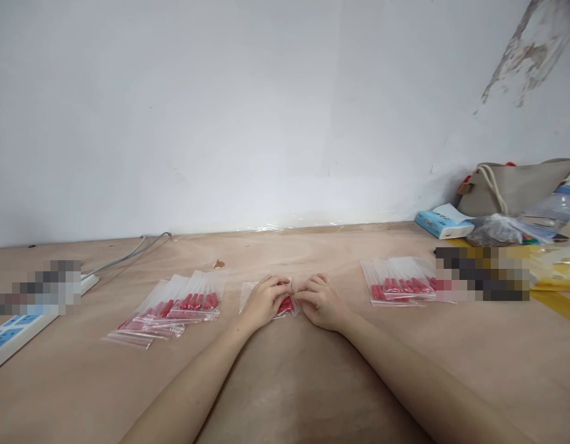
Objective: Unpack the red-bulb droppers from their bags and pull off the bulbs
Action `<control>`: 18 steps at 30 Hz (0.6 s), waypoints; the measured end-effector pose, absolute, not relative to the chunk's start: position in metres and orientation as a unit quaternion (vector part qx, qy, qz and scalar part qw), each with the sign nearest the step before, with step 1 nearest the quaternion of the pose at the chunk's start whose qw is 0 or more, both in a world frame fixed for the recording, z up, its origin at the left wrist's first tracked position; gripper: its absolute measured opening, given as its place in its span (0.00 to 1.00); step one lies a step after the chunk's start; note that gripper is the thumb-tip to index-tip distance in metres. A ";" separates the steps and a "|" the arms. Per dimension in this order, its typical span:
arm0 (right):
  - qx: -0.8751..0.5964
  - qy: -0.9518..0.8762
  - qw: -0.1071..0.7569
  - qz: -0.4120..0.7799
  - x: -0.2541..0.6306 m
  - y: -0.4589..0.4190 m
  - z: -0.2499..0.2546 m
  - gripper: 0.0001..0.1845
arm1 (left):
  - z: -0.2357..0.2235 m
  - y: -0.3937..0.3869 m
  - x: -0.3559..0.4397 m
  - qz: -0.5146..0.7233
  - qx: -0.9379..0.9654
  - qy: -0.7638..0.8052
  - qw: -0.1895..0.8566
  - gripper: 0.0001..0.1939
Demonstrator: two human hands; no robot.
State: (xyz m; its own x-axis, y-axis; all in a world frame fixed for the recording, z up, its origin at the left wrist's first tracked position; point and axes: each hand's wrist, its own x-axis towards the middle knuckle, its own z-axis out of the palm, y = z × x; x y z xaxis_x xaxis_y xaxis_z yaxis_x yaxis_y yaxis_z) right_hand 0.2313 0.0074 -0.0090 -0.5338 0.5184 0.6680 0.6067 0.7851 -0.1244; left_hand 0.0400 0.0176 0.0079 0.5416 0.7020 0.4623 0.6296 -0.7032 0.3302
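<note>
In the middle of the table lies a small clear plastic bag (246, 295) with red pieces (286, 306) inside, partly covered by my fingers. My left hand (267, 300) rests over the bag from the left, its fingers curled closed on it. From the right, my right hand (322, 302) pinches at the bag's right edge, fingertips pressed together. To the left fans out a pile of clear bags (174, 305) with red pieces in them. A second group of such bags (400, 283) lies on the right.
A white power strip (35, 330) runs along the left, its grey cable (127, 256) reaching the wall. At the back right are a blue tissue pack (444, 222), a grey bag (520, 188) and crumpled plastic (495, 229). Yellow packaging (555, 268) lies at the right edge.
</note>
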 end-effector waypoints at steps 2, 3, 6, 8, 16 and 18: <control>-0.319 -0.864 0.382 -0.070 0.231 0.008 -0.009 0.08 | 0.008 0.015 0.042 0.311 0.865 0.385 0.082 0.11; -0.317 -0.861 0.389 -0.083 0.231 0.008 -0.009 0.08 | 0.009 0.014 0.042 0.320 0.860 0.386 0.093 0.11; -0.295 -0.863 0.389 -0.130 0.229 0.009 -0.007 0.08 | 0.012 0.012 0.043 0.328 0.856 0.383 0.110 0.12; -0.273 -0.869 0.383 -0.153 0.228 0.010 -0.007 0.10 | 0.015 0.012 0.041 0.302 0.875 0.369 0.090 0.13; -0.214 -0.905 0.328 -0.167 0.228 0.007 -0.003 0.13 | 0.025 0.009 0.033 0.145 0.945 0.280 -0.086 0.14; -0.210 -0.910 0.314 -0.169 0.228 0.007 -0.002 0.13 | 0.025 0.009 0.033 0.132 0.948 0.272 -0.100 0.14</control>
